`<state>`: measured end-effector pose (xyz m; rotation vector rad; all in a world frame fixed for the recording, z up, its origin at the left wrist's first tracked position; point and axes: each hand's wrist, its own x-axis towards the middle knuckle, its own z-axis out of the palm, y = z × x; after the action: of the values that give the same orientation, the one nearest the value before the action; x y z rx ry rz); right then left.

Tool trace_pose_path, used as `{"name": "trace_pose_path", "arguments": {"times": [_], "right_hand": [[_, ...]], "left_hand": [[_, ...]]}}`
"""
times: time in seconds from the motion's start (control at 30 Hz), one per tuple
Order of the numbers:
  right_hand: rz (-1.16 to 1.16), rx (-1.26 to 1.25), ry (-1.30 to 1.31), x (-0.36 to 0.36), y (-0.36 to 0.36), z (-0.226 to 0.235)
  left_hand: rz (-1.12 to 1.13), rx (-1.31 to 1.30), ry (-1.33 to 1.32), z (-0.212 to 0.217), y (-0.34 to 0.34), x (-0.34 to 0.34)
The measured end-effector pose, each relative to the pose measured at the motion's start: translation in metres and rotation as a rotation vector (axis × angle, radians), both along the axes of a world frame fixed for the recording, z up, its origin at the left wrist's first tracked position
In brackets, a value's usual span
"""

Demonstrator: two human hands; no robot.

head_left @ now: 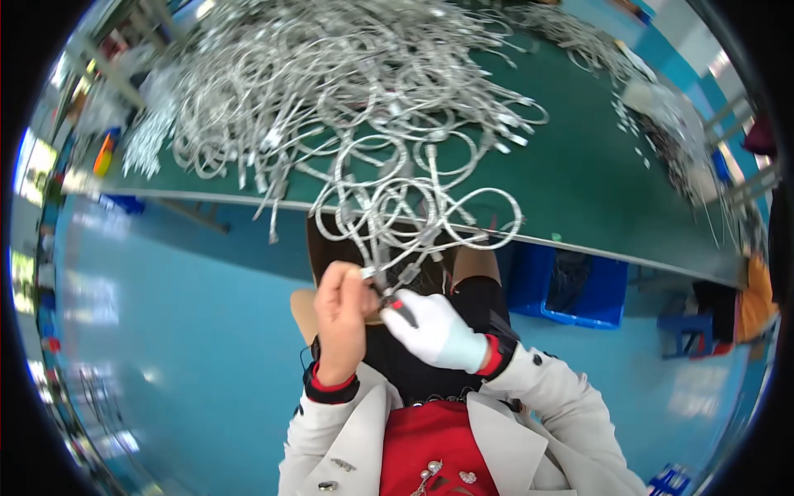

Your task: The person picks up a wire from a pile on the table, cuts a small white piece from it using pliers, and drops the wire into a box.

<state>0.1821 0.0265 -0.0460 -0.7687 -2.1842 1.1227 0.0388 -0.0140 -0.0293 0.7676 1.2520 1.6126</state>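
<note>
While both hands, left hand (341, 307) bare and right hand (430, 331) gloved, pinch one silver cable end (379, 277), huge cable pile (331, 91) on table (579, 182) looks unprocessed.

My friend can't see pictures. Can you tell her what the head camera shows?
A person's bare left hand and white-gloved right hand pinch the ends of looped silver cables hanging off a green table. A big tangled cable pile covers the table.
</note>
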Motion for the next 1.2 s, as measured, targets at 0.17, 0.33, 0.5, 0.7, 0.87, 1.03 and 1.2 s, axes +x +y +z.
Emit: {"name": "trace_pose_path", "arguments": {"times": [0.17,0.33,0.5,0.7,0.87,1.03,1.2], "right_hand": [[0.201,-0.307,0.034,0.006,0.006,0.022],[0.137,-0.417,0.142,0.042,0.021,0.069],[-0.296,-0.513,0.468,0.092,0.071,0.092],[-0.601,-0.500,0.609,0.157,0.127,0.069],[-0.637,-0.529,0.878,0.160,0.135,0.037],[-0.642,-0.549,0.938,0.166,0.141,0.035],[-0.635,-0.539,0.932,0.165,0.144,0.035]], "left_hand": [[0.055,0.071,-0.284,0.006,-0.006,-0.028],[0.173,0.015,-0.517,0.021,0.002,-0.049],[0.161,-0.142,-0.687,0.073,0.045,-0.038],[-0.592,-0.181,0.224,0.099,0.131,0.001],[-0.509,0.171,1.245,0.074,0.194,0.062],[-0.520,0.218,1.837,0.054,0.233,0.092],[-0.569,0.189,1.896,0.050,0.251,0.089]]}}
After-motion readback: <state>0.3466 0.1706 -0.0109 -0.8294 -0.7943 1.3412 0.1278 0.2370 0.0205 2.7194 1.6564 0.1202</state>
